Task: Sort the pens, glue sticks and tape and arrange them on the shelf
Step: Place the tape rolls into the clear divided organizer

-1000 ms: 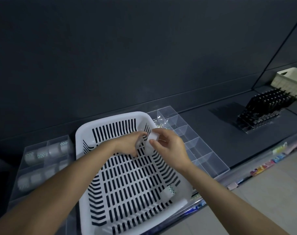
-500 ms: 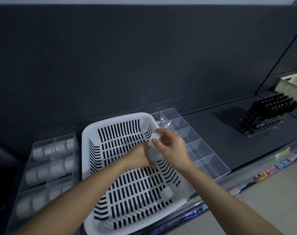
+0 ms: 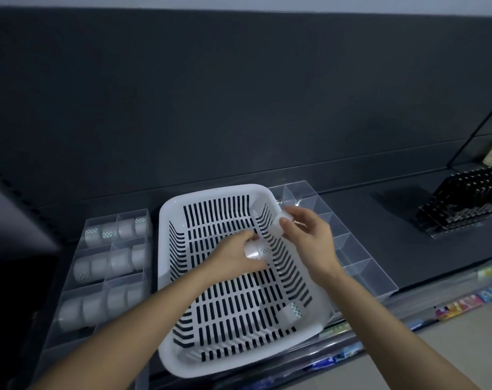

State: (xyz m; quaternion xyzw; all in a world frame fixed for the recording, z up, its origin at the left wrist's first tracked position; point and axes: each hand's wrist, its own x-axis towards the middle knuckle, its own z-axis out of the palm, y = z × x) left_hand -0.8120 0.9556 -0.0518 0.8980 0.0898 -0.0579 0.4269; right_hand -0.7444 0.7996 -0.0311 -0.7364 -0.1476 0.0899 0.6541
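A white plastic basket [image 3: 239, 277] with long slots in its floor and walls stands on the dark shelf [image 3: 379, 226], its rim smooth and rounded at the corners. Both hands are over the far right part of it. The left hand [image 3: 233, 257] has its fingers curled around a small roll of tape [image 3: 257, 251]; the roll looks shiny and translucent, with a dotted pattern on the end that faces right. The right hand [image 3: 309, 237] pinches a second, pale roll [image 3: 278, 225] between thumb and fingertips, just above the right wall of the basket. The two rolls are near each other, but I cannot tell if they touch.

One more roll with a dotted pattern [image 3: 291, 312] lies alone on the basket floor, near the front right corner.

To the left of the basket is a clear plastic tray with dividers [image 3: 70, 288]. In it, many rolls of tape [image 3: 115, 230] lie on their sides in rows. To the right is another clear divided tray [image 3: 360, 266] with thin straight walls. Far right, a black rack [image 3: 464, 201] holds dark thin objects, too blurred to tell what they are.
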